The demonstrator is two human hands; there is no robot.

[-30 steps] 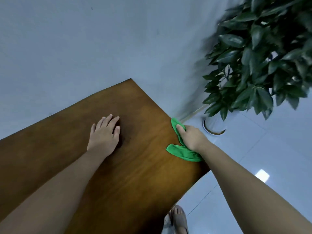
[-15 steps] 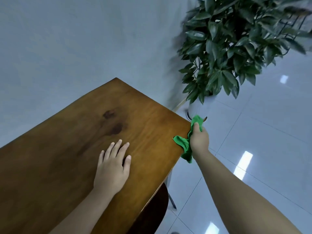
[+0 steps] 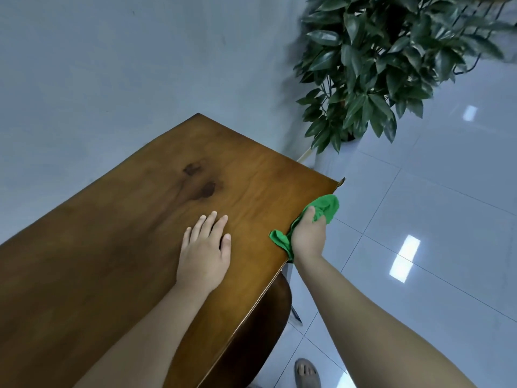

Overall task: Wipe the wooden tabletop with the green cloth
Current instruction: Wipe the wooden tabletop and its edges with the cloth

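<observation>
The green cloth (image 3: 324, 207) sits at the right edge of the desk (image 3: 126, 233), right of centre in the frame, bunched in the right hand (image 3: 309, 233), whose fingers close around it. One wad bulges out above the fist near the desk's near-right corner; a smaller tail pokes out below, lying on the wood at the rim. The left hand (image 3: 205, 252) lies open and flat on the desk, palm down, fingers slightly spread, holding nothing.

The cloth looks soft, light and limp, probably a fleecy microfibre: it should crumple rather than hold shape and drag a little on the wood. Bunched, little of it meets the surface; spreading it under a flat palm would likely cover more, while a grip at the middle keeps the loose ends from trailing.

The desk is a hard, smooth board of warm brown wood with a dull sheen, straight-edged with a sharp far corner at centre frame and two dark knot-like blotches (image 3: 200, 182) in the grain. A leafy plant (image 3: 377, 60) fills the upper right, above glossy pale floor tiles (image 3: 433, 219)
</observation>
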